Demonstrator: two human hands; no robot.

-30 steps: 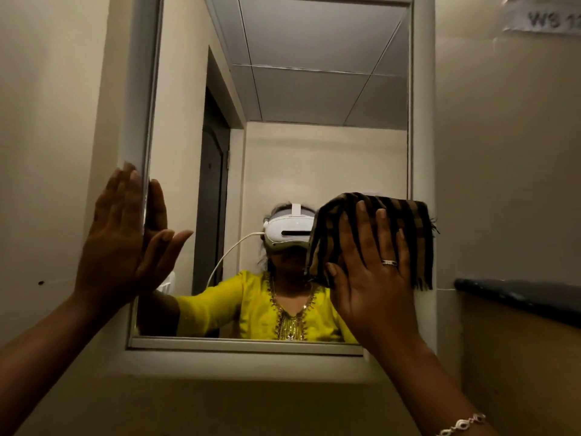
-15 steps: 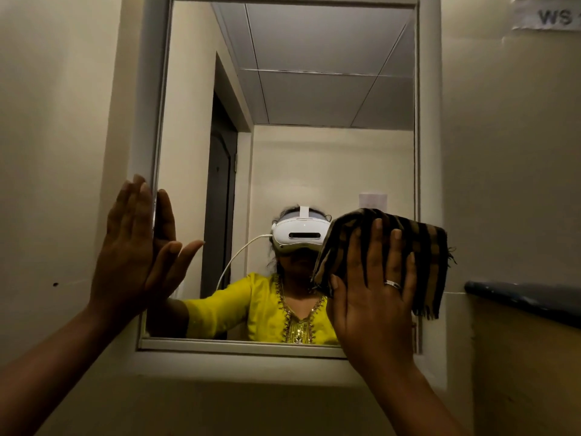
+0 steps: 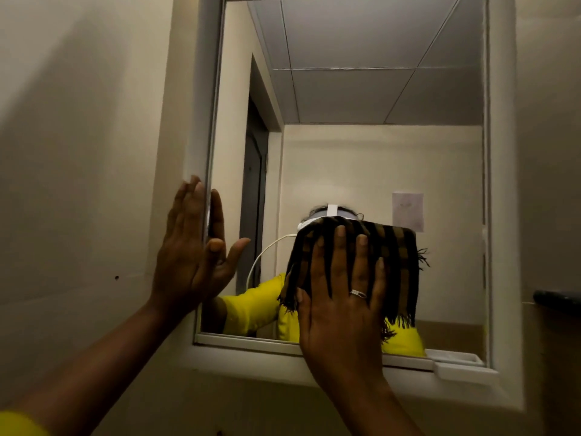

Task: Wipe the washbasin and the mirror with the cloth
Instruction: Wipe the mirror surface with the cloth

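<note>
Nearest: both forearms reach up w/ palms flat. Right hand [image 3: 341,305] presses the striped, fringed cloth [image 3: 356,265] flat against the mirror [image 3: 377,158], low-centre of the glass just above its bottom edge; fingers [image 3: 339,256] straight, slightly spread, not gripping. A ring [image 3: 358,293] shows on one finger. Left hand [image 3: 191,250] lies open on the mirror's left frame edge [image 3: 201,146], fingers together, thumb out, touching the glass. Small white ledge [image 3: 462,369] at the mirror's bottom right corner. Farther right, a dark counter [image 3: 558,302] edge. Washbasin not visible.
</note>
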